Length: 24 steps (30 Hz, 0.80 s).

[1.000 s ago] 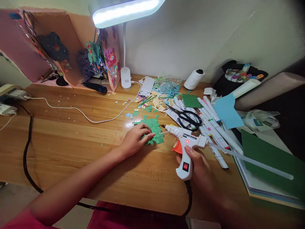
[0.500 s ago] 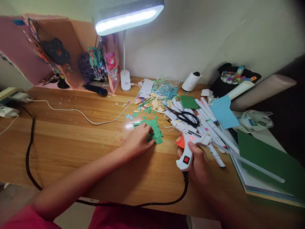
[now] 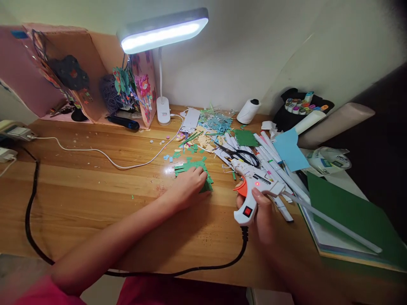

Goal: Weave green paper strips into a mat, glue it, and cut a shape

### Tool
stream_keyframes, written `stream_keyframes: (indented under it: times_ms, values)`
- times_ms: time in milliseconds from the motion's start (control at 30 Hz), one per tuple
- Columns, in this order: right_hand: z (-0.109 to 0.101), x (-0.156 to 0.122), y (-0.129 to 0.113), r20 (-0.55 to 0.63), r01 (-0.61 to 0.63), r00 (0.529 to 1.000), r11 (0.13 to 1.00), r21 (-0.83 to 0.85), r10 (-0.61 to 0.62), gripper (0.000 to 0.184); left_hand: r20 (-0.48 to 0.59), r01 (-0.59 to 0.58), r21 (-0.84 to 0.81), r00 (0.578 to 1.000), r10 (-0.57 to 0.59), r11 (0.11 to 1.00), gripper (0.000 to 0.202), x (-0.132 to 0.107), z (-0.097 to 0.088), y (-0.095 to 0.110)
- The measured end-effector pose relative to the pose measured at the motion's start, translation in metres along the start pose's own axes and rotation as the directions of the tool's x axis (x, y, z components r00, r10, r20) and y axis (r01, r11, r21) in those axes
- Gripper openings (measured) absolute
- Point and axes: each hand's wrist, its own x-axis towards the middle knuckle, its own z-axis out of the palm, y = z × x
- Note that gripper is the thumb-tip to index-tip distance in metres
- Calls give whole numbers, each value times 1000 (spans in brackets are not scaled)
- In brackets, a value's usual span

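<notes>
My left hand (image 3: 190, 186) rests on a piece of green paper (image 3: 199, 165) built of small overlapping strips with a fringed edge. Its fingers are curled in over the paper, and the fingertips are partly hidden. In my right hand (image 3: 263, 212) is a white hot glue gun (image 3: 254, 186) with an orange trigger and a lit red light. A glue stick (image 3: 333, 220) juts from its back end, and its nozzle points toward the scissors (image 3: 238, 153). Loose green paper bits lie just beyond the paper piece.
Markers (image 3: 273, 169) are heaped behind the glue gun. Coloured paper scraps (image 3: 216, 120) spread near the wall beside a thread spool (image 3: 249, 111). The gun's black cord (image 3: 203, 268) loops along the desk's front edge. A lit lamp (image 3: 163, 31) hangs above, and green sheets (image 3: 349, 207) lie at right.
The view has shifted a little. My left hand's fingers have curled in further over the green paper. The glue gun, still in my right hand, has drifted slightly right relative to the desk.
</notes>
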Motion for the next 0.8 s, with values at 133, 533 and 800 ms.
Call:
stream_keyframes:
  times_ms: [133, 533, 800]
  values:
    - [5, 0, 11, 37, -149, 989, 962, 230, 144, 31, -9, -16, 29, 1000, 16, 999, 23, -1, 1, 3]
    - [7, -5, 7, 55, -191, 981, 967, 166, 185, 35, -88, 40, -329, 993, -73, 944, 17, 1, 8, -15]
    - [2, -14, 5, 212, -10, 976, 978, -209, 55, 40, -157, 83, -604, 962, -221, 792, 12, 6, 24, -25]
